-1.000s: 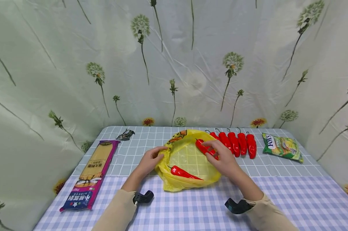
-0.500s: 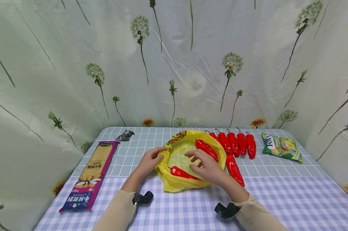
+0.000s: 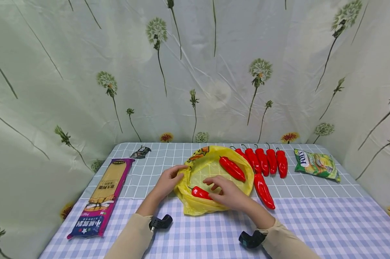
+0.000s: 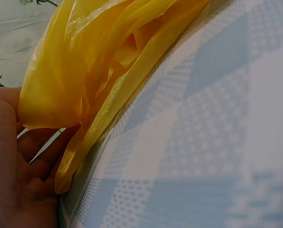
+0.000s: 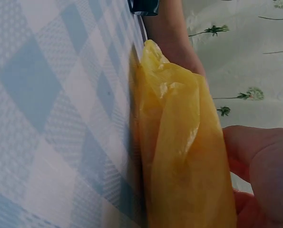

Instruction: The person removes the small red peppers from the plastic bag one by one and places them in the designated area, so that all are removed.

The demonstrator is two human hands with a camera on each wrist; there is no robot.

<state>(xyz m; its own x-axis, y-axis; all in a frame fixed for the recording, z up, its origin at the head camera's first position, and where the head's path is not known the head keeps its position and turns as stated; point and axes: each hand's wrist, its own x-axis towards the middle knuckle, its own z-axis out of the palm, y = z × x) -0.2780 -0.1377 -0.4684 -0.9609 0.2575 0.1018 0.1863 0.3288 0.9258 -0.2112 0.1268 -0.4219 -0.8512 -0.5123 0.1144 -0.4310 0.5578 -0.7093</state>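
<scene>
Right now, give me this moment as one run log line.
left hand: grips yellow bag rim | right hand: at bag's near edge, over one pepper | second pepper in bag | loose pepper beside bag

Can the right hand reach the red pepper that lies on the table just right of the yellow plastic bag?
Probably yes. The right hand rests at the yellow plastic bag, and the red pepper lies close beside it on the table, uncovered, with nothing between them.

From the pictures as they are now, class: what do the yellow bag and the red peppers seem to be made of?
Yellow bag: thin plastic film, glossy and crinkled; the table's grid shows through it.
Red peppers: smooth, shiny and very uniform skins, possibly plastic imitations, though real ones cannot be ruled out.
</scene>
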